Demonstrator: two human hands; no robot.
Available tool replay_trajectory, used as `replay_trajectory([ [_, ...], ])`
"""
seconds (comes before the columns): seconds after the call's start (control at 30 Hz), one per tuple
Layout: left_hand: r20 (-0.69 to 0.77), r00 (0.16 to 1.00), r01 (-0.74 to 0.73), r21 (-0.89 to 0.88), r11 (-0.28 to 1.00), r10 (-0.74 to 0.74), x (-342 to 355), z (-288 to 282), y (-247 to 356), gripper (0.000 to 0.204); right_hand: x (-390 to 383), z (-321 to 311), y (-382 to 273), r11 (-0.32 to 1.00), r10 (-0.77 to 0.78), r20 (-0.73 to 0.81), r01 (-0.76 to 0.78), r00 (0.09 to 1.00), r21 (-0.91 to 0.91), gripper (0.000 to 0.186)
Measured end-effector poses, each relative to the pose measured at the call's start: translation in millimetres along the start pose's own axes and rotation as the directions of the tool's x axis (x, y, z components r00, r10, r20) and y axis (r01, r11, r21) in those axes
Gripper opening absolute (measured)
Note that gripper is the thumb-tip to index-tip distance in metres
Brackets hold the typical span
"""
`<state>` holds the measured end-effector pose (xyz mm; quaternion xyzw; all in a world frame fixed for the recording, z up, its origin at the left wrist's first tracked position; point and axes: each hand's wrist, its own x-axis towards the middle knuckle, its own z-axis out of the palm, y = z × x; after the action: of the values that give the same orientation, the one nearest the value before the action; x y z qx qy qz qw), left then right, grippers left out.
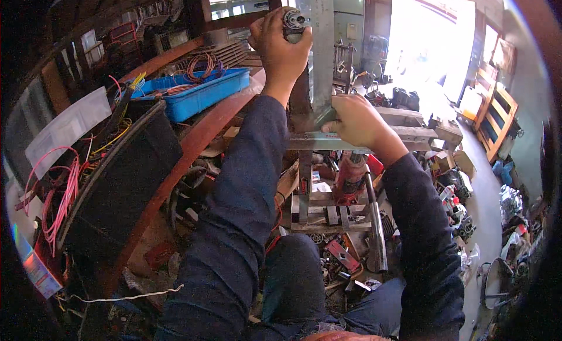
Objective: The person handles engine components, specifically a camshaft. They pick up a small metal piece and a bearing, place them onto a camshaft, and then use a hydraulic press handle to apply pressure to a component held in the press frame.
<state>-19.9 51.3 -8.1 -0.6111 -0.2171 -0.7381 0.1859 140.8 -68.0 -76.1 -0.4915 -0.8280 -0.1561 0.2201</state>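
My left hand (281, 51) is raised at the top of the view. Its fingers wrap round a cylindrical metal part (295, 20) whose round end has a dark centre. Lower and to the right, my right hand (358, 121) is closed beside a steel upright (322, 48), just above a metal crossbeam (328, 143). A greenish edge shows by its thumb, but what it grips is mostly hidden. Under the crossbeam stands a red bottle jack (351, 180) inside the frame. A shiny metal pipe (377, 235) slants down next to the jack.
A blue tray (208, 95) with coiled wires lies at left, behind a reddish beam (193, 145) and a black panel (120, 171). Pink wires (67, 183) hang at far left. Tools and parts clutter the floor. A wooden pallet (497, 112) leans by the bright doorway.
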Motion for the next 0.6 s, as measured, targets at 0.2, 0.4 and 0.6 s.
replay_trajectory([
  [0.2, -0.002, 1.000, -0.006, 0.013, 1.000, 0.006, 2.3, 1.0, -1.0, 0.042, 0.2, 2.6, 4.5, 0.997, -0.043, -0.032, 0.041, 0.999, -0.059, 0.042],
  [0.4, -0.052, 0.998, -0.042, 0.010, 0.999, 0.042, 2.1, 2.2, -2.8, 0.038, 0.0, 2.4, 0.6, 0.998, -0.057, -0.051, 0.055, 0.997, -0.032, 0.038],
  [0.6, -0.017, 1.000, 0.004, 0.000, 1.000, -0.004, 0.8, 1.9, 1.3, 0.043, -0.3, 1.1, 0.0, 0.997, -0.033, -0.011, 0.033, 0.999, -0.066, 0.041],
])
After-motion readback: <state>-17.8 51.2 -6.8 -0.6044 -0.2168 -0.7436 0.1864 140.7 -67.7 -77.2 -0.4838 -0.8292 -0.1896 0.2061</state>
